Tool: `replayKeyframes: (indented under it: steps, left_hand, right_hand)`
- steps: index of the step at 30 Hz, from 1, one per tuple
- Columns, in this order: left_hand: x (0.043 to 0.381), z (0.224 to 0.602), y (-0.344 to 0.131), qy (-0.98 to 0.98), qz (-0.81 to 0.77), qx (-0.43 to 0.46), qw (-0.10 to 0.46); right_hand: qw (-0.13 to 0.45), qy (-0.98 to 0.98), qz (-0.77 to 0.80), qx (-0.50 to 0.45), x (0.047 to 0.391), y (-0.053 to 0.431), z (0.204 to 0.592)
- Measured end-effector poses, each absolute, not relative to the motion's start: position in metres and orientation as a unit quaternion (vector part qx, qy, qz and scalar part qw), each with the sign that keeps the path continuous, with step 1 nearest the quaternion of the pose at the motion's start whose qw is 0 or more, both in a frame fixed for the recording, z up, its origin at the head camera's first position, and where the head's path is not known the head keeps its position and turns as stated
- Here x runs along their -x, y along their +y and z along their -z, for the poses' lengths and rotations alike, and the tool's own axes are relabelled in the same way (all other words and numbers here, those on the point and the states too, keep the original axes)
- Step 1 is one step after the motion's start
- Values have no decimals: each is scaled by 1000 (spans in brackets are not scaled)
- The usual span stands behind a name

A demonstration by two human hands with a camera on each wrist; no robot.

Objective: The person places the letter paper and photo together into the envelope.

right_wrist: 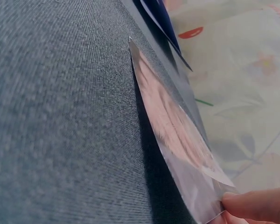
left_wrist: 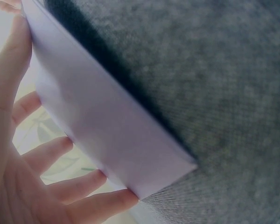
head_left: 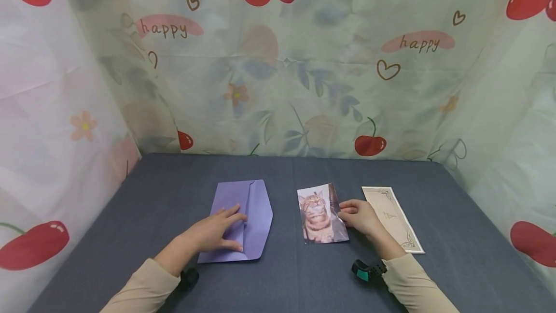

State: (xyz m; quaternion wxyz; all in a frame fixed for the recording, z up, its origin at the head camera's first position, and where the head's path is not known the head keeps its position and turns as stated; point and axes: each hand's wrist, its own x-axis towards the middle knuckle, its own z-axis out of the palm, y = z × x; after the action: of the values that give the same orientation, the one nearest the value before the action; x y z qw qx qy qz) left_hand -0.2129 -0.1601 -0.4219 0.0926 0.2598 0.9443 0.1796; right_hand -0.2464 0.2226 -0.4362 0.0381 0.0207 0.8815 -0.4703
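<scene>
A purple envelope (head_left: 259, 226) lies on the dark table with its pointed flap to the right. My left hand (head_left: 215, 230) rests on it, fingers spread, and in the left wrist view the fingertips (left_wrist: 91, 179) touch the envelope (left_wrist: 93, 107). To the right is a photo of an orange cat (head_left: 317, 216). My right hand (head_left: 360, 216) pinches the photo's right edge. In the right wrist view the thumb (right_wrist: 259, 203) is at one end of the photo (right_wrist: 170, 121), which tilts up over a dark shadow.
A cream card with ornate corner patterns (head_left: 393, 219) lies right of the photo, partly behind my right hand. A black band with a teal face (head_left: 362, 272) is at my right wrist. A printed curtain (head_left: 282, 62) stands behind the table (head_left: 173, 182) and along both sides.
</scene>
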Motion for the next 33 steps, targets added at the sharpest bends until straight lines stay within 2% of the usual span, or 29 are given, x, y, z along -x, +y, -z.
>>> replayKeyframes:
  steps: [8,33]
  left_hand:
    - [214,422,-160,944,-180,-261,90]
    - [214,421,-160,945,-178,-260,94]
  right_hand:
    - [51,869,491,-19,244,223,433]
    - [29,851,524,1,246,226,415]
